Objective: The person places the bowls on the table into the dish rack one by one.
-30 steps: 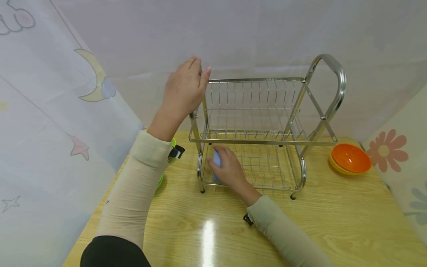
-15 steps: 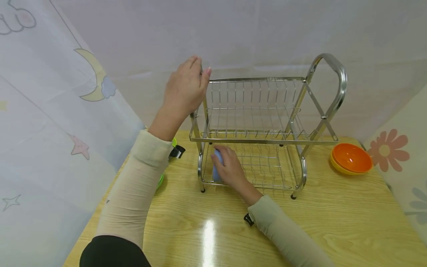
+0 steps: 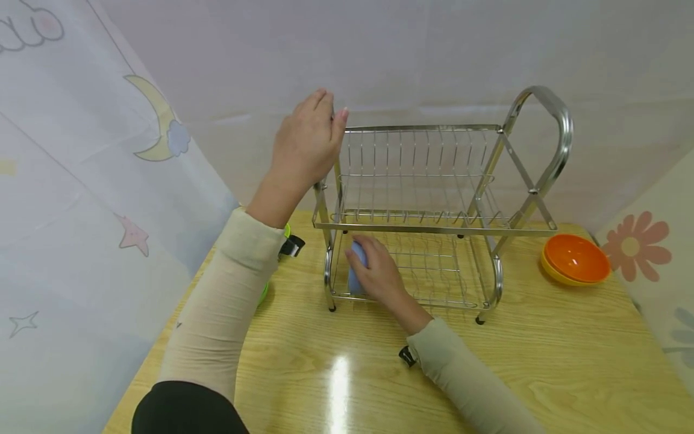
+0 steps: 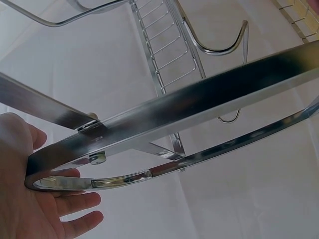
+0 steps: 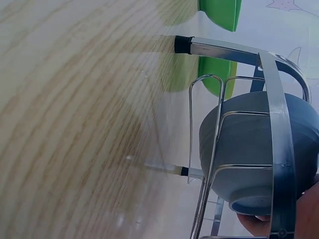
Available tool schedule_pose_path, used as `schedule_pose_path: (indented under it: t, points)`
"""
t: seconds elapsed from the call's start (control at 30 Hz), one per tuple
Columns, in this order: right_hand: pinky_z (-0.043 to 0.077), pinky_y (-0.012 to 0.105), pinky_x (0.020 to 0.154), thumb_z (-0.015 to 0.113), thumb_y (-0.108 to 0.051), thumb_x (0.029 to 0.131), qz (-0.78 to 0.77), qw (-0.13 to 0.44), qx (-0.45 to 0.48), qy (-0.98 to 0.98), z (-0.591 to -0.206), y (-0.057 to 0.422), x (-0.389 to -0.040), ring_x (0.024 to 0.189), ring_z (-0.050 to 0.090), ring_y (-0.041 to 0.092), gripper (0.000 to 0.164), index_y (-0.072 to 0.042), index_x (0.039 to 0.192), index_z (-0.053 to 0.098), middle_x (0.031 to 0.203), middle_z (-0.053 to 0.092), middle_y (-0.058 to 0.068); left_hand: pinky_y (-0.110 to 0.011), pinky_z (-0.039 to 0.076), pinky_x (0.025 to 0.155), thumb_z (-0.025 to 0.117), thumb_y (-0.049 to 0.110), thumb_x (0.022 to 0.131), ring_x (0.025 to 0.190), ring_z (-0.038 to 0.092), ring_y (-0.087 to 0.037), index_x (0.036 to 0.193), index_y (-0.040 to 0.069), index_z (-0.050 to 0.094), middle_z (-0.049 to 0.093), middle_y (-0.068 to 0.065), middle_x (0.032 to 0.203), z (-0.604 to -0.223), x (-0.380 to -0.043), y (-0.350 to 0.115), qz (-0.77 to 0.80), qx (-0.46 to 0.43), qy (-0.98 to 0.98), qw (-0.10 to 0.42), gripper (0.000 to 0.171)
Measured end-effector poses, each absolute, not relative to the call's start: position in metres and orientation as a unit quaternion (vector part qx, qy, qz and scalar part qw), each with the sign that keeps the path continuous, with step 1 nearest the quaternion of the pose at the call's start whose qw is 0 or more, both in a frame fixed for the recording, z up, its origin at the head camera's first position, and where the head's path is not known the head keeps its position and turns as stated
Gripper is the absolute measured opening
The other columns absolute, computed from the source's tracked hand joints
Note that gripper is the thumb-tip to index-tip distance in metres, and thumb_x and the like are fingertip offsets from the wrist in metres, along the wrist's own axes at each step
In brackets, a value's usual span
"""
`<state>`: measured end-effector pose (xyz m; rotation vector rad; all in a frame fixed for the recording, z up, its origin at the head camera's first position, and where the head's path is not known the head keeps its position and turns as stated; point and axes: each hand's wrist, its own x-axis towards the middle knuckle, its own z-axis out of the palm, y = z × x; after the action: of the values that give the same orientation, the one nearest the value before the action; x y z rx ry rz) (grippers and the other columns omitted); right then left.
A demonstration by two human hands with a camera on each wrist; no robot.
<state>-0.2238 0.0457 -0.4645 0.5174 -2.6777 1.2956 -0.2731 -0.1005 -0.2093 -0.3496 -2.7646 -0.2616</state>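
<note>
A two-tier metal dish rack (image 3: 434, 230) stands on the wooden table. My left hand (image 3: 306, 138) rests against the top of its left handle; in the left wrist view the palm meets the curved bar (image 4: 149, 119), with the fingers loosely extended. At the left end of the lower tier a blue bowl (image 3: 358, 271) stands on its side. My right hand (image 3: 379, 271) reaches into that tier and holds the bowl between thumb and fingers. Seen from the right wrist, the bowl (image 5: 244, 149) appears behind the rack's wires, its round foot facing my partly hidden fingers.
An orange bowl (image 3: 577, 258) nested in a yellow one sits on the table right of the rack. Green items (image 5: 219, 74) stand to the left, mostly hidden behind my left arm in the head view. Fabric hangs behind the table.
My right thumb has moved slightly rightward across the blue bowl, and more of the bowl shows. The left hand keeps its place on the handle. The head view has shifted slightly.
</note>
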Motion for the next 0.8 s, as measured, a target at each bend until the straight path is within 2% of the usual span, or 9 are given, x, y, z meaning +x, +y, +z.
schedule_pose_path:
  t: [0.2,0.53,0.63,0.8]
  points:
    - [0.05,0.055,0.1,0.044,-0.051,0.105,0.429,0.055,0.169,-0.886,-0.452,0.053,-0.216,0.134,0.049,0.032,0.055,-0.02,0.15,0.048,0.151,0.049,0.008,-0.043,0.027,0.123,0.015,0.048,0.11,0.153,0.026,-0.024,0.159,0.004,0.029,0.025,-0.008,0.167,-0.209,-0.272,-0.1,-0.094,-0.126,-0.972,0.177,0.068]
    - [0.045,0.059,0.105,0.044,-0.05,0.106,0.416,0.094,0.193,-0.884,-0.432,0.077,-0.202,0.138,0.045,0.036,0.059,-0.011,0.149,0.049,0.15,0.05,0.012,-0.043,0.028,0.122,0.015,0.046,0.11,0.152,0.027,-0.026,0.158,0.002,0.029,0.026,-0.011,0.166,-0.209,-0.272,-0.101,-0.082,-0.125,-0.972,0.18,0.067]
    - [0.043,0.06,0.106,0.044,-0.051,0.106,0.411,0.097,0.194,-0.886,-0.427,0.087,-0.196,0.14,0.044,0.036,0.059,-0.012,0.15,0.048,0.152,0.048,0.011,-0.044,0.028,0.122,0.015,0.045,0.11,0.152,0.027,-0.026,0.159,0.001,0.029,0.025,-0.011,0.166,-0.209,-0.271,-0.101,-0.08,-0.124,-0.973,0.177,0.067]
    - [0.035,0.061,0.113,0.046,-0.046,0.107,0.405,0.114,0.201,-0.885,-0.419,0.108,-0.181,0.144,0.04,0.035,0.055,-0.014,0.151,0.046,0.154,0.046,0.01,-0.043,0.026,0.123,0.014,0.046,0.11,0.153,0.024,-0.025,0.159,0.001,0.027,0.023,-0.011,0.167,-0.209,-0.272,-0.099,-0.084,-0.128,-0.973,0.172,0.068]
